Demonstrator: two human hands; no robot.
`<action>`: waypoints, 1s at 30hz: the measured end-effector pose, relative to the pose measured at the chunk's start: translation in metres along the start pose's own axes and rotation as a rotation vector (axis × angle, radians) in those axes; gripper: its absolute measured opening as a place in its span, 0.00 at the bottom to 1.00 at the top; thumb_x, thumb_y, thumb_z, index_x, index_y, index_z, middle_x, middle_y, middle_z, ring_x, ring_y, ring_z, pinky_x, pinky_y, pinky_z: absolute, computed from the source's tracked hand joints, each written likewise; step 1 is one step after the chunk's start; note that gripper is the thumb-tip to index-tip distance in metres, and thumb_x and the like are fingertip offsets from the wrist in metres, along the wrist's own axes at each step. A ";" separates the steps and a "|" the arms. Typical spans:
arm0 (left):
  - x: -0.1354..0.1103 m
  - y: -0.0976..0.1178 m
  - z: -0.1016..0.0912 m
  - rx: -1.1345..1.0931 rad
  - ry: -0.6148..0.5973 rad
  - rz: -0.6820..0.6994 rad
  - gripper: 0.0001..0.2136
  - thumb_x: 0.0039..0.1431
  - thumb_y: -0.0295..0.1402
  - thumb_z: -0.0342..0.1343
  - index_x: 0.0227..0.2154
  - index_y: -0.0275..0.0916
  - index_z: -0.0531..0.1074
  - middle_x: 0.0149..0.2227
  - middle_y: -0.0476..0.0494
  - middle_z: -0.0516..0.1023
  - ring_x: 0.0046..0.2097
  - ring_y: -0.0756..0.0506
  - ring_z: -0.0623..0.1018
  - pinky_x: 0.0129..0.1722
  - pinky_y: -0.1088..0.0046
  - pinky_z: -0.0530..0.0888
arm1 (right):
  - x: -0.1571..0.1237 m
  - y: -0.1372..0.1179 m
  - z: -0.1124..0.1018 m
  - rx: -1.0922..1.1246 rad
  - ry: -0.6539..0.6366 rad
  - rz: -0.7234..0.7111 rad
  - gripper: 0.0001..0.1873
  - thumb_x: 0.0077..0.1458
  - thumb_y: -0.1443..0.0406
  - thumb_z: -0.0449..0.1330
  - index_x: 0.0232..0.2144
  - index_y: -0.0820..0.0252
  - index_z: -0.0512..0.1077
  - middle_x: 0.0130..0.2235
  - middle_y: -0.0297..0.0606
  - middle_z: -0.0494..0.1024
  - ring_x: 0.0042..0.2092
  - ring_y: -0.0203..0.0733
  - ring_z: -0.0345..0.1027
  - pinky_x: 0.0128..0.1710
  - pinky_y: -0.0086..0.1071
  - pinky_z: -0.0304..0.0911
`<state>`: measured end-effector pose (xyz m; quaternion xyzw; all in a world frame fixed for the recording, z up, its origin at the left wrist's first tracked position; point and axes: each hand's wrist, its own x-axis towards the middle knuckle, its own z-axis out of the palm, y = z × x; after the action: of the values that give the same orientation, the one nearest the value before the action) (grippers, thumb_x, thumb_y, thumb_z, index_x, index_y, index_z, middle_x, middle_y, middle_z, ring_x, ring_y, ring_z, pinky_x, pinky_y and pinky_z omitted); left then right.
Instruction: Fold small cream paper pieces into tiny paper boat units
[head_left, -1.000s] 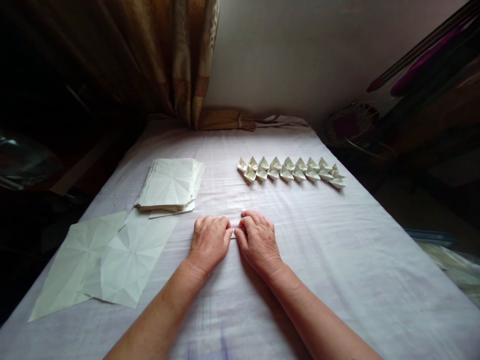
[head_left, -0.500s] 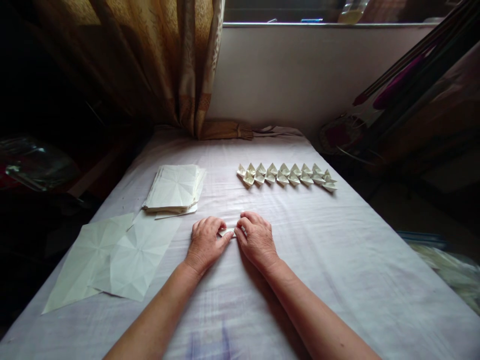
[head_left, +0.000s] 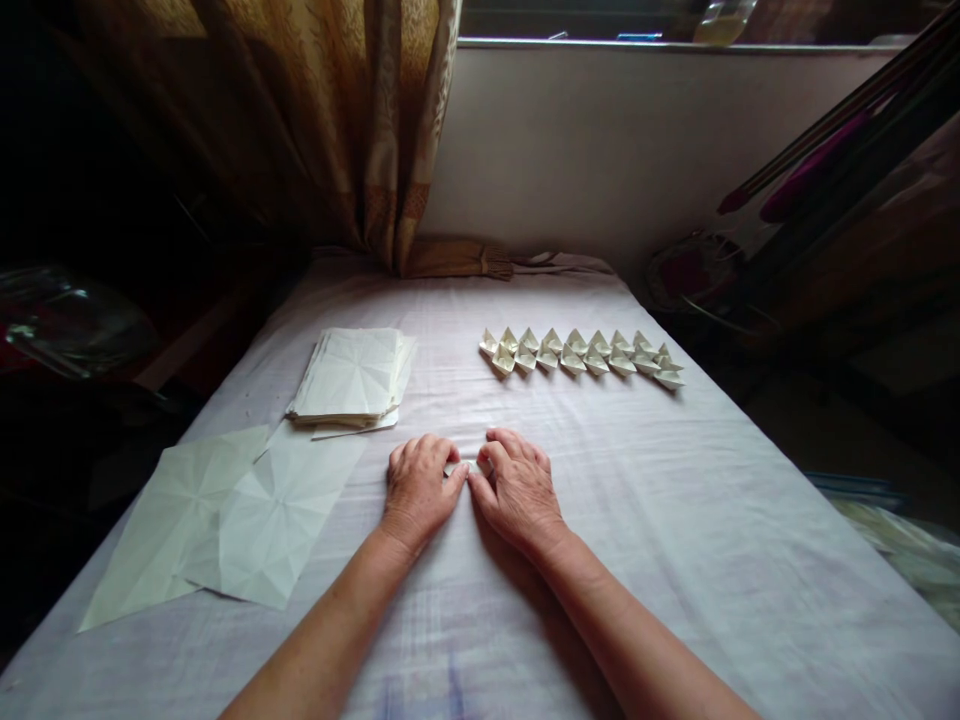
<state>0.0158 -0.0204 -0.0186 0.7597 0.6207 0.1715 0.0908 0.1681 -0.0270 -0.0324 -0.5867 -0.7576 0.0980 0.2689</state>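
Between my two hands, at the middle of the table, lies a small folded piece of white paper [head_left: 470,467], mostly covered by fingers. My left hand [head_left: 425,487] pinches its left end, with the thumb along the near edge. On the right end, my right hand [head_left: 519,483] grips with thumb and bent fingers. The two thumb tips almost meet at the paper's centre. Beyond my right hand stand folded paper boats [head_left: 574,357] in two close rows. A stack of creased paper sheets [head_left: 351,375] lies beyond my left hand.
Two loose creased sheets [head_left: 274,520] overlap at the left of the cloth-covered table [head_left: 675,560]. A gold-brown curtain [head_left: 382,150] hangs to the table's far edge, beside a pale wall [head_left: 555,150]. Clear plastic [head_left: 75,320] shows at the far left, in shadow.
My thumbs have drawn closer together on the folded paper, and the right thumb now reaches further across it. The whole view has shifted slightly; the boats and sheets stay in place.
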 end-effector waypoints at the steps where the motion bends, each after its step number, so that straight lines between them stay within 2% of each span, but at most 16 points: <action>1: 0.000 0.000 0.000 0.006 0.001 -0.001 0.02 0.61 0.33 0.56 0.33 0.42 0.69 0.36 0.47 0.74 0.42 0.41 0.73 0.46 0.61 0.64 | 0.001 -0.001 0.001 0.004 0.003 0.017 0.04 0.57 0.62 0.59 0.35 0.55 0.70 0.53 0.43 0.73 0.57 0.50 0.62 0.56 0.46 0.51; 9: -0.001 -0.003 0.001 -0.006 0.008 0.011 0.03 0.62 0.30 0.53 0.33 0.43 0.69 0.36 0.48 0.75 0.42 0.43 0.73 0.47 0.63 0.64 | 0.004 -0.004 0.000 0.039 -0.016 0.072 0.04 0.55 0.62 0.61 0.33 0.55 0.69 0.53 0.41 0.73 0.56 0.49 0.62 0.56 0.45 0.49; 16: 0.000 -0.006 0.005 -0.012 0.033 -0.010 0.03 0.61 0.28 0.53 0.34 0.43 0.69 0.36 0.48 0.76 0.42 0.43 0.73 0.46 0.64 0.64 | 0.014 -0.012 0.005 -0.019 0.039 0.155 0.08 0.54 0.60 0.63 0.27 0.57 0.69 0.44 0.40 0.74 0.49 0.48 0.63 0.51 0.43 0.50; 22: 0.000 -0.007 0.007 -0.010 0.043 -0.030 0.04 0.61 0.27 0.52 0.34 0.43 0.69 0.36 0.48 0.76 0.42 0.43 0.73 0.46 0.65 0.64 | 0.013 -0.008 0.008 -0.013 0.073 0.171 0.04 0.57 0.67 0.59 0.29 0.56 0.70 0.43 0.38 0.75 0.49 0.46 0.64 0.51 0.42 0.48; 30: -0.003 -0.009 0.004 0.005 0.042 -0.038 0.04 0.61 0.27 0.52 0.34 0.43 0.70 0.36 0.47 0.76 0.42 0.42 0.73 0.46 0.64 0.64 | 0.008 0.004 0.004 -0.082 0.080 0.118 0.02 0.59 0.67 0.58 0.33 0.55 0.69 0.45 0.38 0.75 0.49 0.45 0.65 0.51 0.41 0.50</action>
<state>0.0086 -0.0211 -0.0258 0.7440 0.6374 0.1844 0.0791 0.1680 -0.0176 -0.0358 -0.6442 -0.7139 0.0590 0.2682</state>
